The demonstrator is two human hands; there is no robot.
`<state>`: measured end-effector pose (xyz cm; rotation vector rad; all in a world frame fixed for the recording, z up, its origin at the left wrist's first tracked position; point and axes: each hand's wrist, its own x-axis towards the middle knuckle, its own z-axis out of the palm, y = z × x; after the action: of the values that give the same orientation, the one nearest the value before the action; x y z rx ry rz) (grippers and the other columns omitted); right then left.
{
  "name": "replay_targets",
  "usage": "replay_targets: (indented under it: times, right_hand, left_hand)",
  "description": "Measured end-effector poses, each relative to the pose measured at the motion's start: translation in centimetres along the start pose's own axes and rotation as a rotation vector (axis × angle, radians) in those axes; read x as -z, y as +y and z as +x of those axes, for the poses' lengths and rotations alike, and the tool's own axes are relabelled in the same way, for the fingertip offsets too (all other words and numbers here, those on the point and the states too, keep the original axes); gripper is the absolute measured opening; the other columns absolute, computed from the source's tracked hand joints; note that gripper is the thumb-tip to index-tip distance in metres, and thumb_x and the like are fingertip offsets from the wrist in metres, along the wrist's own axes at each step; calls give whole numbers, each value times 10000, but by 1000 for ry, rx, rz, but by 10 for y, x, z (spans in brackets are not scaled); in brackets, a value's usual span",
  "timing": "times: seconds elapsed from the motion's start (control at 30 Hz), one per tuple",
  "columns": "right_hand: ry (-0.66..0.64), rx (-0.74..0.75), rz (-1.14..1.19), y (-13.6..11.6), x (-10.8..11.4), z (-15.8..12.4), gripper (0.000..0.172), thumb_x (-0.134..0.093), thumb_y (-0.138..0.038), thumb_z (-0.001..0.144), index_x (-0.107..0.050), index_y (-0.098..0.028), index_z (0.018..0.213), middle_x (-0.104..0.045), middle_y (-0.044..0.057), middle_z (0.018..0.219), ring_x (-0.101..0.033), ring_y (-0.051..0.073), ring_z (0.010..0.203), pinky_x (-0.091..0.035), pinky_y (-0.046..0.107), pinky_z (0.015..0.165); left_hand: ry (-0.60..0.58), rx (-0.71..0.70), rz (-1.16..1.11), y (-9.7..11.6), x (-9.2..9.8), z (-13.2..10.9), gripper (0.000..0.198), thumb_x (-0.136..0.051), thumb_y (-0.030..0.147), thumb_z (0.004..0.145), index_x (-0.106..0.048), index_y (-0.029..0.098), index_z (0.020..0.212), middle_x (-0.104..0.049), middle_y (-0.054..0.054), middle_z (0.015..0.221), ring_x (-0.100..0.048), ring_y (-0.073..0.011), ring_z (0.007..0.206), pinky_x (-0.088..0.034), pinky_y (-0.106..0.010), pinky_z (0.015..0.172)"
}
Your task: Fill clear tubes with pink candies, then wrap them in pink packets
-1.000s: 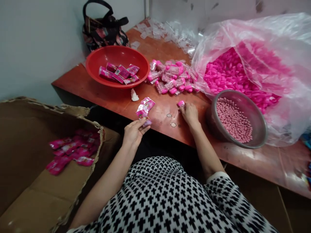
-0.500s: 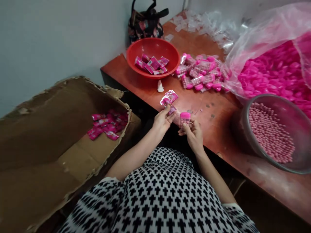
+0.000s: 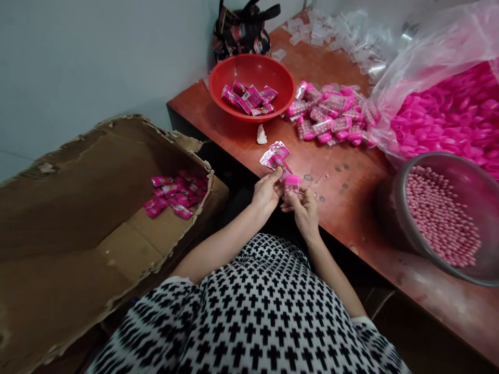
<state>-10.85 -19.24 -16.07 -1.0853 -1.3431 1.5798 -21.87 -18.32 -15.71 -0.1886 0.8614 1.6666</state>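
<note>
At the table's front edge, my left hand pinches a pink printed wrapper between thumb and fingers. Just beyond it lies a small fan of similar shiny wrappers on the table. My right hand grips a small clear container with a bright pink cap, held upright. Pink balls show through its lower part, which my fingers partly cover. The container is close beside the wrapper; whether they touch I cannot tell.
A red bowl holds several pink packets. Beside it lie filled pink-capped containers. A plastic bag of pink caps and a grey bowl of pink balls stand right. An open cardboard box with pink packets sits left.
My right hand has brought the container left, close to the wrapper in my left hand. The wrapper now shows more of its printed face. The view has shifted slightly.
</note>
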Motion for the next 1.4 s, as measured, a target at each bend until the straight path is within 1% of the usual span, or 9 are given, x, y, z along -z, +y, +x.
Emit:
replay_targets:
  times: [0.2, 0.4, 0.6, 0.8, 0.93, 1.1, 1.23, 1.3, 1.4]
  right_hand:
    - [-2, -20, 11, 1, 0, 4, 331, -645, -439, 775, -508, -207, 967, -641, -59, 656, -583, 83, 442, -535, 215, 438]
    - [-67, -17, 35, 3, 4, 7, 300, -666, -440, 755, -542, -195, 875, -657, -41, 659, -598, 86, 472, -548, 223, 472]
    - [46, 112, -104, 8, 6, 7, 278, -668, -427, 757, -554, -207, 884, -651, -44, 678, -613, 93, 520, -556, 235, 520]
    - [-100, -87, 165, 5, 8, 14, 290, -689, -441, 723, -548, -200, 800, -650, -38, 636, -589, 91, 443, -506, 206, 406]
    - [-53, -69, 216, 5, 7, 12, 351, -734, -421, 687, -523, -219, 881, -660, -59, 651, -625, 101, 488, -557, 227, 480]
    - [-105, -62, 266, 4, 8, 7, 399, -740, -411, 691, -525, -236, 978, -706, -29, 809, -695, 132, 669, -609, 290, 623]
    - [-62, -90, 259, 2, 1, 16, 391, -766, -432, 647, -494, -225, 838, -657, -69, 624, -662, 130, 523, -589, 267, 520]
    - [-99, -102, 251, -1, -6, 21, 404, -777, -433, 628, -481, -220, 802, -639, -80, 575, -640, 122, 468, -565, 242, 473]
    - [-207, -107, 217, -9, -14, 24, 408, -775, -447, 621, -495, -211, 801, -674, -61, 601, -643, 116, 473, -536, 212, 448]
  left_hand:
    - [-36, -7, 87, 0, -2, -5, 338, -819, 316, 611, -533, 141, 648, -571, 31, 560, -531, -66, 473, -416, -200, 491]
    - [-231, -73, 273, 5, 0, -8, 411, -863, 375, 497, -594, 122, 678, -599, 13, 546, -558, -96, 465, -422, -212, 465]
    - [-258, -88, 401, 5, 4, -9, 358, -845, 371, 528, -636, 98, 632, -632, -31, 576, -582, -103, 505, -460, -228, 522]
    - [-342, -53, 528, 8, 9, -12, 312, -811, 362, 575, -636, 104, 559, -558, -4, 484, -481, -80, 405, -381, -233, 417]
    - [-299, -18, 475, 8, 9, -15, 312, -836, 343, 527, -646, 101, 584, -595, -14, 538, -504, -84, 445, -396, -225, 432]
    - [-246, -34, 355, 5, 13, -18, 305, -839, 317, 529, -666, 89, 632, -633, -32, 619, -561, -84, 550, -446, -206, 526]
    - [-261, -14, 337, 4, 17, -25, 291, -836, 308, 552, -658, 85, 611, -600, -10, 567, -527, -66, 513, -454, -207, 532]
    - [-263, -27, 339, 11, 21, -33, 293, -837, 315, 556, -659, 90, 612, -614, -18, 574, -544, -77, 518, -468, -215, 539]
    - [-197, -208, 304, 36, 31, -49, 315, -810, 376, 601, -688, 119, 735, -713, -73, 802, -665, -160, 727, -534, -280, 703]
